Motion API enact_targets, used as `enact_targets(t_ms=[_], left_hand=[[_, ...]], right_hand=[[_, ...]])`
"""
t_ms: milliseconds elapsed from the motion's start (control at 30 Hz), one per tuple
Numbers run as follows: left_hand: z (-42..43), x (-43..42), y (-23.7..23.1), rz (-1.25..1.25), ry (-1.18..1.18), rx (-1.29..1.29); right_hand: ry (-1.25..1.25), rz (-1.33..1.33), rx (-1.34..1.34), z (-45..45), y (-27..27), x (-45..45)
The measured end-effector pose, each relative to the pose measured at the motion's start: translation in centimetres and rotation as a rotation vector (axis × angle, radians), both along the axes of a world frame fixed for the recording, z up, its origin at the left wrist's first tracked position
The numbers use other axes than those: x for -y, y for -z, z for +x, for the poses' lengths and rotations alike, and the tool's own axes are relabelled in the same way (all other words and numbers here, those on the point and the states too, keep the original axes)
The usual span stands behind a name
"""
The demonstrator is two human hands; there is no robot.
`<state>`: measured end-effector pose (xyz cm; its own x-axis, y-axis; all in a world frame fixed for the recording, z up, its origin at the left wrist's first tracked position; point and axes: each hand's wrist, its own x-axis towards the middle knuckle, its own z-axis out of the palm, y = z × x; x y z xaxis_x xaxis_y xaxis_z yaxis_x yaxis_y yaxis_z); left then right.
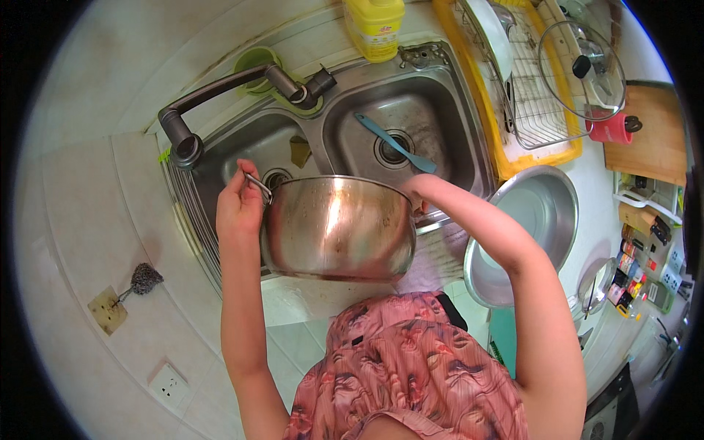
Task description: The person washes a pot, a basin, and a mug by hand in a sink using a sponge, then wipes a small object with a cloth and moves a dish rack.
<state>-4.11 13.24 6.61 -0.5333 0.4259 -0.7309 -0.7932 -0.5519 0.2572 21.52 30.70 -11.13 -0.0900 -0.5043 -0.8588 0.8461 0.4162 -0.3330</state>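
A large stainless steel pot (338, 231) is tilted over the near edge of the double sink (324, 137), its outer wall and base towards me. My left hand (245, 192) grips the pot's metal loop handle at the left. At the pot's right rim, my right hand (421, 192) is largely hidden by the pot and my wrist, so its fingers and hold cannot be told. A blue spatula (393, 142) lies across the drain of the right basin. In the left basin, a brownish-green scrap (300, 152) rests near the drain.
A dark swivel faucet (220, 91) reaches over the left basin. Behind the sink stand a green cup (258, 66) and a yellow jug (379, 27). To the right are a wire dish rack (539, 104) with a glass lid (555, 71), and a wide metal basin (564, 220).
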Motion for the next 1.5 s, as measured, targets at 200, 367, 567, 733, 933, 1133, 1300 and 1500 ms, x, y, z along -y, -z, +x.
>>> enact_targets(t_ms=[200,367,567,733,933,1133,1300,1500], left_hand=[[0.9,1.9,-1.0,-0.041,0.003,-0.032],[2.1,2.2,-2.0,-0.100,0.033,-0.054],[2.8,3.1,-2.9,-0.095,0.004,-0.064],[3.2,4.0,-3.3,-0.012,0.040,-0.095],[4.9,4.8,-6.5,-0.095,0.072,-0.178],[9.4,9.5,-10.7,-0.101,0.108,-0.131],[13.7,14.2,-11.7,-0.204,0.184,-0.285],[16.0,18.3,-10.9,-0.333,0.024,-0.562]], right_hand=[[-0.021,0.304,-0.134,-4.8,0.7,-4.3],[0.084,1.087,-0.748,-6.1,5.3,-6.0],[0.032,1.162,-0.854,-7.1,4.9,-4.6],[-0.069,1.149,-0.950,-6.8,-4.9,-6.9],[0.138,0.905,-0.968,2.1,-3.2,-8.7],[1.326,0.315,-0.032,1.4,-5.3,-8.5],[0.590,1.165,-0.597,2.1,-0.6,-7.6],[0.358,1.117,-0.659,0.8,2.1,-1.9]])
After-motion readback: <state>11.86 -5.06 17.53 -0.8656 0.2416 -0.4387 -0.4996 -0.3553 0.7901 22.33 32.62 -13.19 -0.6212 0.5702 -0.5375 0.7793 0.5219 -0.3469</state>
